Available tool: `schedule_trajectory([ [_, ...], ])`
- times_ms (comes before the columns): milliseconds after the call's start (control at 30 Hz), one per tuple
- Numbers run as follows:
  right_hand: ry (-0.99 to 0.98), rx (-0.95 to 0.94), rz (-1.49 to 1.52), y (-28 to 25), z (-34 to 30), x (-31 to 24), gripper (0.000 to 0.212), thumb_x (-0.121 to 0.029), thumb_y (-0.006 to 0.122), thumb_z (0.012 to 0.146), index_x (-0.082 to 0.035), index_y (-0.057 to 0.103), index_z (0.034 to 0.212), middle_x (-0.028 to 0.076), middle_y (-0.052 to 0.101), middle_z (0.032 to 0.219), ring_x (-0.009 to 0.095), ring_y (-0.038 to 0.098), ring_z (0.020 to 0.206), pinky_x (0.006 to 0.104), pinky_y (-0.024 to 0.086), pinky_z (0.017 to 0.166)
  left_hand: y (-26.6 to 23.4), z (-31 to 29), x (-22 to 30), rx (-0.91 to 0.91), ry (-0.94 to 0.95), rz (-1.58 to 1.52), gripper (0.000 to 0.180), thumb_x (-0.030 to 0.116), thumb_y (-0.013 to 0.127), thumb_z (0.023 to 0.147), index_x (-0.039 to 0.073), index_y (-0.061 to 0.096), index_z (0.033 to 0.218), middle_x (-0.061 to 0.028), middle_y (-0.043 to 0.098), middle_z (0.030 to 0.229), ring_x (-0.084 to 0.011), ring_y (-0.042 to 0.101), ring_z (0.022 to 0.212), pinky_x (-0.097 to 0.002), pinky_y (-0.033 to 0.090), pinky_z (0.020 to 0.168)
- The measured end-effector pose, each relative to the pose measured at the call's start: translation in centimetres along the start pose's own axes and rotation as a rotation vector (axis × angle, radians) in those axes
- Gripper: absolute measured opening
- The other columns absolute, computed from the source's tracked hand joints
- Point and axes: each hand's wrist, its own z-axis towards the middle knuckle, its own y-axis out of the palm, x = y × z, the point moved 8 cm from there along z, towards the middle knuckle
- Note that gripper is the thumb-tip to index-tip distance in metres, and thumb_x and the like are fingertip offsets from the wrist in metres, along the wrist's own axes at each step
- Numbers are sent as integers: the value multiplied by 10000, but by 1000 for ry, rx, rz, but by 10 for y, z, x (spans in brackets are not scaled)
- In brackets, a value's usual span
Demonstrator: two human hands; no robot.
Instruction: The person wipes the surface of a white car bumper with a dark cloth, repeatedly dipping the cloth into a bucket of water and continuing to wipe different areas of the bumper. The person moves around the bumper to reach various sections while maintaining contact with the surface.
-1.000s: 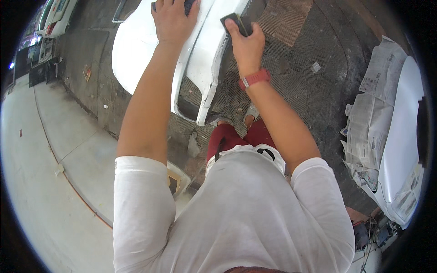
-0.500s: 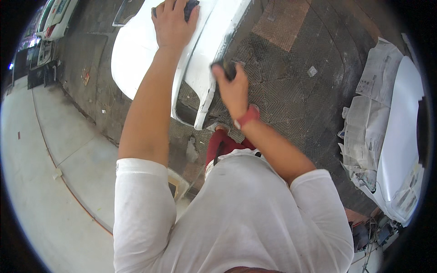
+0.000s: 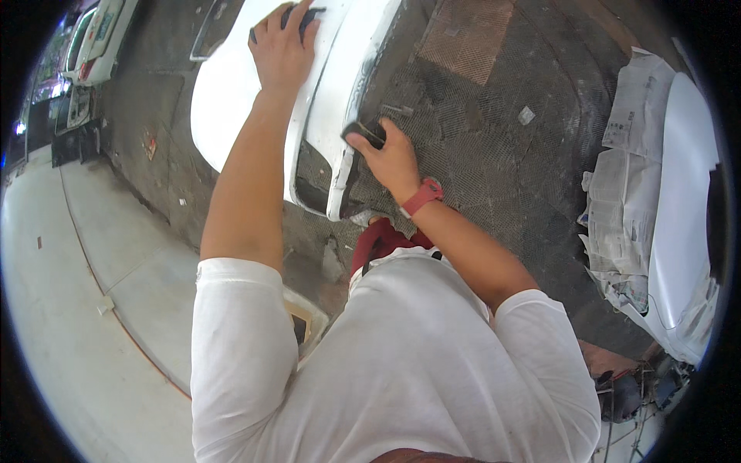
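A white car body panel [image 3: 238, 99], like a bumper, extends away from me, with a long groove and a dark-edged opening near its close end. On its upper face my left hand [image 3: 282, 55] is closed over a dark pad [image 3: 297, 17], fingers spread across it. My right hand [image 3: 394, 160] grips a black sanding block [image 3: 363, 133] between thumb and fingers, at the right edge of the panel. The block's underside is hidden. A red watch [image 3: 423, 196] is on my right wrist.
Dark textured matting [image 3: 494, 177] covers the floor around the panel. To the right lies a silvery-white car part [image 3: 679, 201] partly masked with newspaper [image 3: 629, 185]. A pale floor strip [image 3: 100, 309] with a reddish line runs along the left. A white vehicle [image 3: 104, 42] stands far left.
My right hand has drawn the sanding block nearer and slightly left along the panel's edge. My left hand and its pad have shifted slightly left. The view has tilted a little.
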Motion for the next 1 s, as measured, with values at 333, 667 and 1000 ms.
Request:
schedule_trajectory([
  [333, 237, 399, 445, -225, -61, 151, 580, -45, 676, 1046, -84, 443, 1576, 135, 604, 1442, 206, 690, 1134, 297, 646, 806, -19, 39, 73, -304, 46, -78, 453, 606, 694, 988, 187, 805, 1117, -55, 774, 961, -272, 760, 946, -446, 600, 788],
  [667, 145, 504, 272, -262, -96, 186, 460, -89, 790, 989, -28, 656, 1425, 99, 678, 1313, 183, 679, 1119, 318, 557, 1011, -41, -35, 75, -530, -67, -52, 592, 674, 789, 884, 110, 835, 1055, -95, 794, 905, -306, 777, 867, -422, 601, 739],
  [1000, 5, 529, 423, -193, -4, 119, 378, -144, 809, 982, 15, 685, 1302, 89, 735, 1127, 214, 703, 1021, 364, 565, 947, -97, -109, 49, -562, -288, -174, 594, 637, 840, 854, 65, 804, 1012, -121, 770, 936, -351, 748, 891, -450, 587, 796],
])
